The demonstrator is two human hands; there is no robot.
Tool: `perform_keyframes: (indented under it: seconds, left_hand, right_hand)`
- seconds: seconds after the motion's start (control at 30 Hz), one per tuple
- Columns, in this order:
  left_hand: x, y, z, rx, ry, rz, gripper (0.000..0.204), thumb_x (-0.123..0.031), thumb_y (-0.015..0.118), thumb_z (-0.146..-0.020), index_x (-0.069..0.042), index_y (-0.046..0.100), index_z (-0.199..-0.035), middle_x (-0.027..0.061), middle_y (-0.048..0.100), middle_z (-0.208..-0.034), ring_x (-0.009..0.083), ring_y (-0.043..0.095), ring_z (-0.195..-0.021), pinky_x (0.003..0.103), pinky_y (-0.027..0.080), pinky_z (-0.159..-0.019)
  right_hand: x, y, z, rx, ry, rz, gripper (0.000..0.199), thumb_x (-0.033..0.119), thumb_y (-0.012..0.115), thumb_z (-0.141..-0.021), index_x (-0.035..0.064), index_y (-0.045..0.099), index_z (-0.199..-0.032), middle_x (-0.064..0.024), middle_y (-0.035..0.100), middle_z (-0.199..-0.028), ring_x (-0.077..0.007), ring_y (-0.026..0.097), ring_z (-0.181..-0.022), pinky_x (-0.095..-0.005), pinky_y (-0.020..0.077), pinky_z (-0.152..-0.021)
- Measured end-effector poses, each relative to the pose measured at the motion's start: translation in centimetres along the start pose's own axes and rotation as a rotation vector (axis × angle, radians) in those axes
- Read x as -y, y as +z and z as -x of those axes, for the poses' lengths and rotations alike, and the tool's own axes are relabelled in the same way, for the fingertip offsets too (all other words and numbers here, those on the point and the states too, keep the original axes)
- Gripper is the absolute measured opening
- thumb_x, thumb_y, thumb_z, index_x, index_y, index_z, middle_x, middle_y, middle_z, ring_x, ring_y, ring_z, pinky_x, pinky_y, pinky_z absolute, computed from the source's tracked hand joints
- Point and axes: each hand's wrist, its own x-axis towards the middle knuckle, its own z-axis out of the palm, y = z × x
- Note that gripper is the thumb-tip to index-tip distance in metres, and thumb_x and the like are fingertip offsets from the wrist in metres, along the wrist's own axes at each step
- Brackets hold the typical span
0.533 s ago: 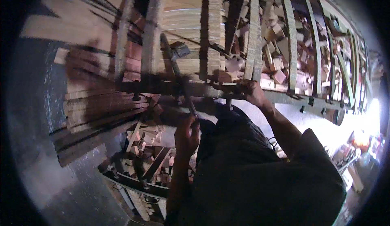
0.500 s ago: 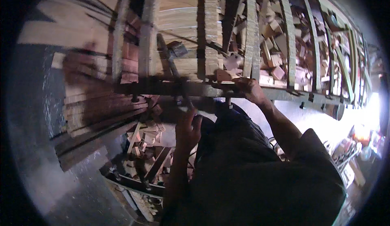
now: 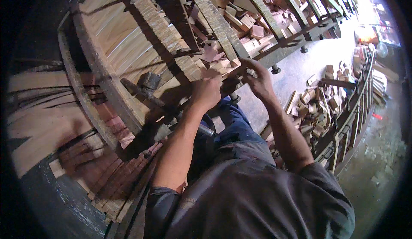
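Note:
My left hand [image 3: 207, 92] is closed in a fist at the front edge of a clamp rack [image 3: 141, 20] with long metal bars. What its fingers hold is hidden. Just to the right, my right hand [image 3: 259, 81] is closed at the same edge, fingers curled over something dark that I cannot make out. A screw bolt [image 3: 234, 98] hangs below the edge between them. Left of my left hand, a metal clamp piece with a dark block-shaped head [image 3: 150, 81] lies across pale glued boards [image 3: 116, 52].
Wood offcuts [image 3: 256, 32] lie among the bars at the far right. More small blocks [image 3: 307, 106] are heaped beyond my right forearm, beside another barred rack [image 3: 343, 129]. Stacked reddish strips [image 3: 101, 170] lie at the lower left. Grey floor [image 3: 373, 174] shows at right.
My left hand has risen from beside my body to the rack's edge, next to my right hand, and has closed. The view has turned, so the rack now slants. My right hand stays at the edge.

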Motion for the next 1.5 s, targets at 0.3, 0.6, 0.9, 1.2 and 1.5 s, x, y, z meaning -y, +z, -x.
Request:
perform_keyframes:
  seconds: [0.3, 0.6, 0.9, 1.2, 1.5]
  left_hand:
    - [-1.9, -1.6, -0.2, -0.115, 0.021, -0.070, 0.019, -0.006, 0.054, -0.088, 0.001, 0.064, -0.102, 0.0261, 0.066, -0.088, 0.0443, 0.064, -0.083, 0.049, 0.051, -0.071]
    - [-2.4, 1.3, 0.4, -0.145, 0.044, -0.111, 0.015, -0.002, 0.053, -0.083, -0.002, 0.061, -0.096, 0.0233, 0.066, -0.084, 0.0416, 0.064, -0.083, 0.049, 0.051, -0.072]
    - [-4.0, -0.7, -1.5, 0.084, -0.358, 0.002, 0.022, -0.010, 0.059, -0.086, -0.001, 0.068, -0.104, 0.0262, 0.066, -0.092, 0.0425, 0.064, -0.091, 0.046, 0.050, -0.080]
    - [-4.9, 0.4, 0.9, -0.109, -0.425, -0.022, 0.024, -0.010, 0.057, -0.086, -0.002, 0.068, -0.106, 0.0248, 0.067, -0.096, 0.0411, 0.065, -0.093, 0.045, 0.050, -0.082]
    - [-2.5, 2.4, -0.7, -0.021, -0.454, 0.123, 0.027, -0.012, 0.065, -0.087, 0.003, 0.067, -0.109, 0.0215, 0.070, -0.102, 0.0293, 0.068, -0.093, 0.035, 0.050, -0.083]
  right_hand:
    - [-15.5, 5.2, 9.0, -0.260, 1.175, -1.074, 0.048, 0.044, 0.045, -0.098, 0.0029, 0.045, -0.124, -0.0231, 0.059, -0.110, -0.0348, 0.059, -0.080, -0.0449, 0.0483, -0.068]
    - [-17.8, 7.9, 9.4, -0.341, 0.556, -1.097, 0.022, 0.007, 0.057, -0.090, 0.0047, 0.054, -0.112, -0.0102, 0.063, -0.100, -0.0243, 0.061, -0.081, -0.0360, 0.0508, -0.071]
    - [-15.3, 7.8, 9.2, -0.451, 0.508, -0.753, 0.042, -0.013, 0.067, -0.073, 0.0005, 0.058, -0.111, -0.0072, 0.063, -0.097, -0.0183, 0.061, -0.090, -0.0315, 0.0500, -0.080]
    - [-13.6, 5.9, 8.5, -0.181, 0.751, -1.330, 0.033, 0.021, 0.062, -0.090, 0.0019, 0.052, -0.115, -0.0106, 0.062, -0.098, -0.0279, 0.061, -0.086, -0.0372, 0.0516, -0.079]
    - [-15.1, 7.8, 8.6, -0.459, 0.597, -0.960, 0.030, -0.009, 0.067, -0.077, 0.0016, 0.056, -0.102, -0.0088, 0.062, -0.084, -0.0198, 0.061, -0.071, -0.0309, 0.0498, -0.063]
